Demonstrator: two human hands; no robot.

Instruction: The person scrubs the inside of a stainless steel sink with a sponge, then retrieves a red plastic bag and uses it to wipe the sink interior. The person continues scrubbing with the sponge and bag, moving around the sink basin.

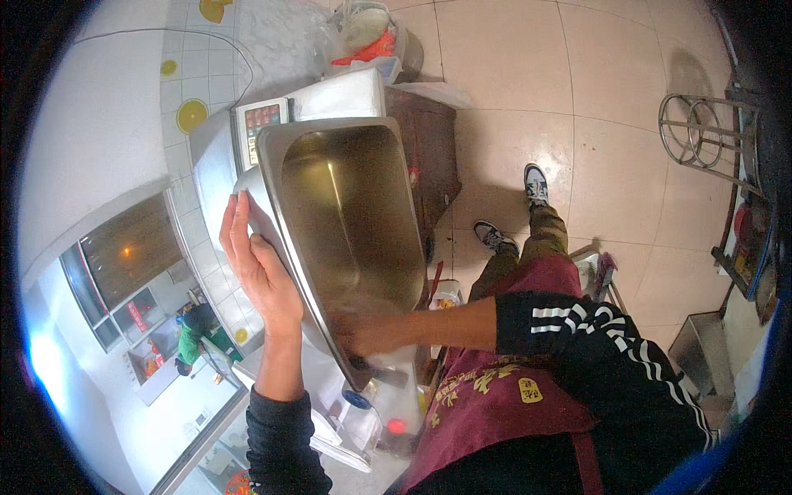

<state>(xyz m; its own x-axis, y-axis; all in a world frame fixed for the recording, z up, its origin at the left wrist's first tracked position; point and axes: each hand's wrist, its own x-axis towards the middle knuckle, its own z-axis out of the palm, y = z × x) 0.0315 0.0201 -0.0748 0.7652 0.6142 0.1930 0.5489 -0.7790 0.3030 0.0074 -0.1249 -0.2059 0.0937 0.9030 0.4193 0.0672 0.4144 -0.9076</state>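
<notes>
A deep rectangular stainless-steel food pan is tipped with its hollow facing me. Its inside shows no contents. My left hand holds the pan's outer left side, fingers nearly straight and palm along the wall. At the pan's near end is my right hand, blurred by motion, over the inner wall and rim. Its fingers are hard to make out, and whether they hold anything does not show. Behind the pan's upper left corner stands a scale with a coloured keypad.
Beyond the pan are a white box-like surface and a bucket with a bag. A brown cabinet stands beside the pan. A metal ring stand is at far right. Through an opening at left, a person in green is visible.
</notes>
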